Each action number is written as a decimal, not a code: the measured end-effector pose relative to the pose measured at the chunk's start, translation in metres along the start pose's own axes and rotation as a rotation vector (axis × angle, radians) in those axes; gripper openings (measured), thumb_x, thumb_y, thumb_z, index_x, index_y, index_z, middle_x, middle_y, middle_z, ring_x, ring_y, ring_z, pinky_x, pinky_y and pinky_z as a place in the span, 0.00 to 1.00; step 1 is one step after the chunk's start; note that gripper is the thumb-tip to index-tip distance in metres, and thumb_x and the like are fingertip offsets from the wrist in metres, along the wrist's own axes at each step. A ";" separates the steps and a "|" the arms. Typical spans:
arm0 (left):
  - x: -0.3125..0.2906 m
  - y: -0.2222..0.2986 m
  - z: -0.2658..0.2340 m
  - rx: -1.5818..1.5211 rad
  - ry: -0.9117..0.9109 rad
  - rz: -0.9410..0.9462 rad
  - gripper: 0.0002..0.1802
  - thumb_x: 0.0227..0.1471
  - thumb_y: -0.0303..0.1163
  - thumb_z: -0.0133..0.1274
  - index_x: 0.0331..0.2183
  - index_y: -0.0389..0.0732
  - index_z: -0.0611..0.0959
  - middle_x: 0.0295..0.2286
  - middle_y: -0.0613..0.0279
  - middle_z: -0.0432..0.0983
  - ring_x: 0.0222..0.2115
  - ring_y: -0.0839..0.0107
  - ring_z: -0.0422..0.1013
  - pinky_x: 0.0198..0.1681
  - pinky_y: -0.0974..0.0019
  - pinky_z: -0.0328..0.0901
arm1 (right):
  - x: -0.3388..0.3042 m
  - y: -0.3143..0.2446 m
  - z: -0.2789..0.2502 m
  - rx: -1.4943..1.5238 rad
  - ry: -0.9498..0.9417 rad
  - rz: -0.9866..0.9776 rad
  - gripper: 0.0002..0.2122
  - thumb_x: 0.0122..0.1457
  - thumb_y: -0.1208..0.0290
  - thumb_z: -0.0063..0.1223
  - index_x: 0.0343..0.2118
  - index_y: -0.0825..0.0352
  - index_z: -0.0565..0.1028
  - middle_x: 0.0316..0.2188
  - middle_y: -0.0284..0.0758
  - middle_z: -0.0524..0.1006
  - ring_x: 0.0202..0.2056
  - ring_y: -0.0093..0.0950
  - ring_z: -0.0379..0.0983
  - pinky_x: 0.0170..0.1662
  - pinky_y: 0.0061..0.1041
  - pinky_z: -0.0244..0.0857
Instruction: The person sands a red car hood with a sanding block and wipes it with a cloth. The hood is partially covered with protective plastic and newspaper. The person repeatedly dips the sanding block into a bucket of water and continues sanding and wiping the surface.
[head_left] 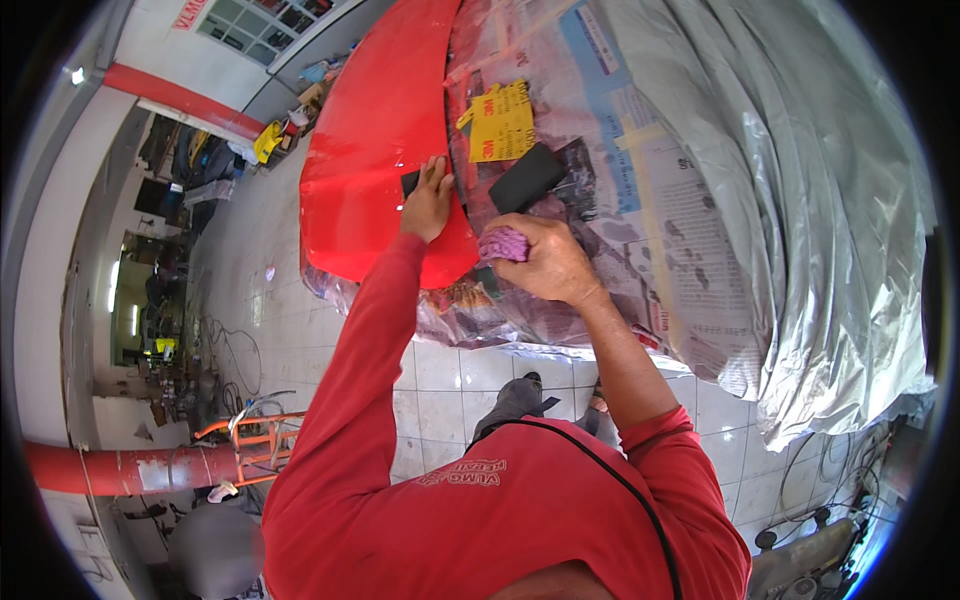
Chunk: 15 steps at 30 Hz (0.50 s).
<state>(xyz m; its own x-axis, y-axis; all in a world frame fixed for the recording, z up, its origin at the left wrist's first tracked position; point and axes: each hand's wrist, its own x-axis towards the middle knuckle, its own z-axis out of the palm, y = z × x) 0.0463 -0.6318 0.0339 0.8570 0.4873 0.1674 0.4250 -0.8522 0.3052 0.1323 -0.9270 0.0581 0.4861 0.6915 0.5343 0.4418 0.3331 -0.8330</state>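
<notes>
A glossy red car panel (pixel 375 130) curves away in front of me. My left hand (pixel 428 203) lies on it, fingers pressed over a small dark sanding pad (pixel 410 182) whose edge shows beside them. To the right, my right hand (pixel 553 258) is closed round a bunched pink-purple cloth (pixel 503 243), just beyond the panel's edge. A black rectangular block (pixel 527 179) rests on the masking past that hand. Farther off is a yellow-backed sheet of sandpaper (pixel 502 122).
Newspaper masking (pixel 690 260) and silvery plastic sheeting (pixel 770 150) cover the car's right side. An orange metal frame (pixel 265 448) stands on the tiled floor at left, near loose cables (pixel 235 350). Clutter lines the far-left wall. More cables and equipment (pixel 810 560) lie at lower right.
</notes>
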 end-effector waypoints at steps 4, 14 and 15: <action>-0.060 0.040 0.029 0.011 0.146 0.266 0.34 0.74 0.47 0.43 0.72 0.41 0.65 0.71 0.45 0.59 0.71 0.49 0.57 0.69 0.53 0.61 | 0.000 0.006 -0.015 -0.041 0.032 0.037 0.20 0.48 0.75 0.71 0.47 0.68 0.82 0.40 0.43 0.85 0.41 0.41 0.85 0.47 0.34 0.78; -0.002 0.006 0.007 -0.025 0.048 0.149 0.33 0.73 0.47 0.44 0.70 0.40 0.67 0.71 0.48 0.58 0.72 0.47 0.54 0.70 0.53 0.61 | 0.001 -0.006 0.003 -0.077 -0.001 0.163 0.20 0.48 0.75 0.70 0.47 0.67 0.82 0.41 0.45 0.85 0.41 0.41 0.85 0.47 0.35 0.77; -0.006 0.014 0.014 -0.015 0.110 0.147 0.33 0.72 0.48 0.46 0.70 0.40 0.68 0.71 0.48 0.59 0.72 0.47 0.54 0.70 0.54 0.61 | 0.002 -0.005 0.001 -0.100 0.002 0.174 0.21 0.48 0.75 0.70 0.47 0.67 0.82 0.41 0.45 0.85 0.41 0.40 0.85 0.47 0.35 0.77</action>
<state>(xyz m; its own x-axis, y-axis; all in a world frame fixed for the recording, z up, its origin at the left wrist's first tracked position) 0.0511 -0.6496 0.0239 0.8721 0.3761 0.3130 0.2922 -0.9134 0.2834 0.1300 -0.9264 0.0629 0.5631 0.7317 0.3841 0.4239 0.1433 -0.8943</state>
